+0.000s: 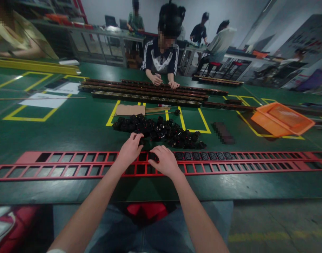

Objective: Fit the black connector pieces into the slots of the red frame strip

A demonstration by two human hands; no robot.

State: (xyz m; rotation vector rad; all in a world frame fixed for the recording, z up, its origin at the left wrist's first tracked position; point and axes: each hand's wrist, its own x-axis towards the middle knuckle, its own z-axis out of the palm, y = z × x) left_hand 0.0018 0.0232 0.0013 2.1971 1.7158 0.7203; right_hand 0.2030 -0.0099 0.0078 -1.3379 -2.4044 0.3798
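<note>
Two long red slotted frames (pixel 79 171) lie side by side across the table before me. Small black square plastic parts (pixel 205 155) fill several slots of the farther one, right of my hands. Behind the frames spreads a loose heap of the same black parts (pixel 161 130). At the heap's near edge, my left hand (pixel 130 149) has its fingers curled round a black part, mostly hidden. My right hand (pixel 164 160) is over the farther frame, thumb and fingers closed on another black part (pixel 153 156) at a slot.
Beyond the heap are a piece of cardboard (pixel 129 110), thin rods and a stack of long dark strips (pixel 147 95). An orange basket (pixel 282 119) stands at the right. Paper sheets (pixel 43 100) lie at the left. Across the table a person (pixel 161 56) works.
</note>
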